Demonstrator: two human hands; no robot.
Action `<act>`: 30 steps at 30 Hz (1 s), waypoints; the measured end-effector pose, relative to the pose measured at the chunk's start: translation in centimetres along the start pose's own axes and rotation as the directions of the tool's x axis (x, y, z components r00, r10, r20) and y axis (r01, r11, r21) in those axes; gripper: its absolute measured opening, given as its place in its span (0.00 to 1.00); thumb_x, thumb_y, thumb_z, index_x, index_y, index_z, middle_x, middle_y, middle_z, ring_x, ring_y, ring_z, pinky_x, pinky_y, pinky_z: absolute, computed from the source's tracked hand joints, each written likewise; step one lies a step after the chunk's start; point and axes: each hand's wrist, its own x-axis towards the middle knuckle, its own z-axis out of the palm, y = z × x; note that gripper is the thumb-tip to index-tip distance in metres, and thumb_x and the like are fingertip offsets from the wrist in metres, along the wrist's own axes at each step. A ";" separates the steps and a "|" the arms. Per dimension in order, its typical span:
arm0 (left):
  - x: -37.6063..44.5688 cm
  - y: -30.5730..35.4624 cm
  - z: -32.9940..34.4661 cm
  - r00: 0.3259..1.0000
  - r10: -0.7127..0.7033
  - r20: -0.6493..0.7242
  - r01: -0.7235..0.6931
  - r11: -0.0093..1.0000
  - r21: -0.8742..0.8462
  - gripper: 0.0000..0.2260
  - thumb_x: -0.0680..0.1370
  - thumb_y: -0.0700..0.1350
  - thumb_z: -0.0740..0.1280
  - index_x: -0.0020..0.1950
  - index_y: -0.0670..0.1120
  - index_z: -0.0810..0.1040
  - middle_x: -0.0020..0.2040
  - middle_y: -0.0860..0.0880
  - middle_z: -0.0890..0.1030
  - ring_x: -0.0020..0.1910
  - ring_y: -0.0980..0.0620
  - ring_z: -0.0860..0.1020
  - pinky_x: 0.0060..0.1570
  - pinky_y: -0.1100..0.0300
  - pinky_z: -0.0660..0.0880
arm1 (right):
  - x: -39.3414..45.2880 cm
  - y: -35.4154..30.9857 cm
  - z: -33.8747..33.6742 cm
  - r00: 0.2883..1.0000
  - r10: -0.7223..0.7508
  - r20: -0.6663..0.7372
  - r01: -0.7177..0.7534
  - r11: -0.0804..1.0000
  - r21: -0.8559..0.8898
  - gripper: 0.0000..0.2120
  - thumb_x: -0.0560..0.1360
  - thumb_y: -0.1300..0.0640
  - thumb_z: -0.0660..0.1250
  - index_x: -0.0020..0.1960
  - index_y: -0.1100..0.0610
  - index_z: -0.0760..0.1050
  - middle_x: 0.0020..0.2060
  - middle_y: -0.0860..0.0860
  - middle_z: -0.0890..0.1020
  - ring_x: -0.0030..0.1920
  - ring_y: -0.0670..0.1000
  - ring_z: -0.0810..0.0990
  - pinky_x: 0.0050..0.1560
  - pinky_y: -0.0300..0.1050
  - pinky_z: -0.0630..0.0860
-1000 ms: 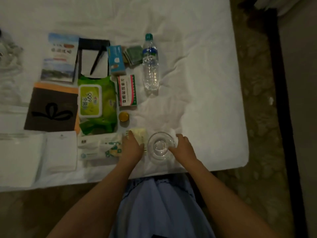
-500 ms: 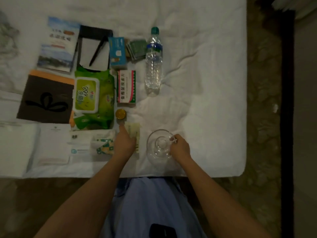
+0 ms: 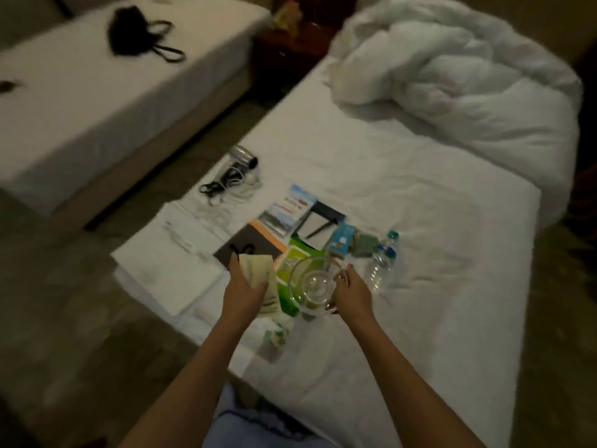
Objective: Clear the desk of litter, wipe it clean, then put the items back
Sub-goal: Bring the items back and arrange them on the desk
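Observation:
My left hand (image 3: pixel 244 287) grips a pale yellow packet (image 3: pixel 263 279) lifted off the white bed (image 3: pixel 403 286). My right hand (image 3: pixel 350 294) holds the rim of a clear glass bowl (image 3: pixel 311 284), raised and tilted above the bed. Under and behind them lie a green wet-wipe pack (image 3: pixel 292 265), a brown folder (image 3: pixel 250 248), a brochure (image 3: pixel 289 210), a black notepad with pen (image 3: pixel 318 223), a blue box (image 3: pixel 340 242) and a water bottle (image 3: pixel 381 261). A tissue packet (image 3: pixel 274 339) lies near the bed's front edge.
A hair dryer with cables (image 3: pixel 234 174) and white papers (image 3: pixel 181 253) lie at the bed's left edge. A crumpled white duvet (image 3: pixel 452 79) fills the far end. A second bed (image 3: pixel 97 92) with a black bag (image 3: pixel 135 35) stands left across a floor gap.
Both hands lifted off the bed: the left picked up the yellow packet, the right raised the glass bowl. The view swung up and left, showing the second bed and the duvet.

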 end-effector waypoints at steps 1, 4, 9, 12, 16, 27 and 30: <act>-0.4 -0.3 -1.6 0.999 -0.027 -0.041 0.026 1.000 -0.015 0.37 0.76 0.38 0.67 0.78 0.45 0.48 0.72 0.39 0.65 0.67 0.38 0.69 0.63 0.49 0.68 | -0.5 -1.5 1.1 0.999 -0.040 0.030 0.041 0.999 -0.028 0.09 0.78 0.57 0.58 0.56 0.55 0.74 0.52 0.58 0.79 0.55 0.62 0.77 0.55 0.56 0.76; -1.8 -1.9 -6.1 0.979 -0.131 -0.153 0.117 0.988 -0.098 0.36 0.77 0.39 0.66 0.78 0.47 0.47 0.71 0.38 0.67 0.67 0.38 0.70 0.63 0.49 0.69 | -2.6 -5.1 4.4 0.976 -0.152 0.154 0.166 0.982 -0.085 0.06 0.79 0.63 0.57 0.51 0.60 0.73 0.45 0.57 0.76 0.48 0.56 0.74 0.47 0.45 0.68; -5.7 -6.9 -14.0 0.912 -0.262 -0.315 0.176 0.945 -0.276 0.31 0.77 0.35 0.65 0.76 0.43 0.55 0.71 0.41 0.68 0.68 0.40 0.69 0.65 0.50 0.67 | -6.9 -9.1 12.5 0.887 -0.255 0.385 0.322 0.939 -0.119 0.07 0.80 0.63 0.56 0.47 0.60 0.72 0.43 0.58 0.78 0.37 0.55 0.80 0.34 0.42 0.76; -8.7 -11.0 -18.9 0.844 -0.353 -0.405 0.197 0.905 -0.378 0.27 0.76 0.35 0.65 0.73 0.41 0.60 0.66 0.42 0.73 0.64 0.41 0.73 0.61 0.51 0.70 | -10.2 -10.2 18.7 0.819 -0.279 0.500 0.399 0.905 -0.148 0.07 0.77 0.61 0.57 0.42 0.55 0.71 0.40 0.56 0.78 0.40 0.60 0.81 0.43 0.59 0.80; -12.9 -17.3 -25.6 0.748 -0.462 -0.476 0.236 0.856 -0.461 0.26 0.76 0.35 0.65 0.73 0.42 0.61 0.63 0.43 0.75 0.63 0.41 0.74 0.57 0.54 0.70 | -17.3 -11.6 26.6 0.732 -0.295 0.614 0.494 0.850 -0.181 0.07 0.77 0.62 0.58 0.42 0.55 0.71 0.40 0.54 0.78 0.44 0.58 0.79 0.48 0.57 0.78; -23.7 -32.2 -41.3 0.507 -0.638 -0.580 0.235 0.750 -0.619 0.34 0.78 0.36 0.62 0.78 0.50 0.48 0.70 0.44 0.69 0.67 0.42 0.70 0.61 0.50 0.70 | -34.7 -11.5 46.9 0.469 -0.259 0.844 0.648 0.750 -0.130 0.08 0.77 0.64 0.60 0.50 0.58 0.77 0.43 0.53 0.80 0.47 0.53 0.79 0.49 0.45 0.75; -27.2 -35.8 -44.6 0.406 -0.696 -0.593 0.224 0.704 -0.674 0.33 0.79 0.37 0.61 0.78 0.51 0.47 0.70 0.44 0.69 0.66 0.42 0.71 0.60 0.47 0.71 | -39.4 -11.3 51.7 0.395 -0.212 0.894 0.660 0.742 -0.116 0.08 0.75 0.67 0.59 0.45 0.56 0.74 0.43 0.57 0.81 0.44 0.56 0.81 0.46 0.50 0.79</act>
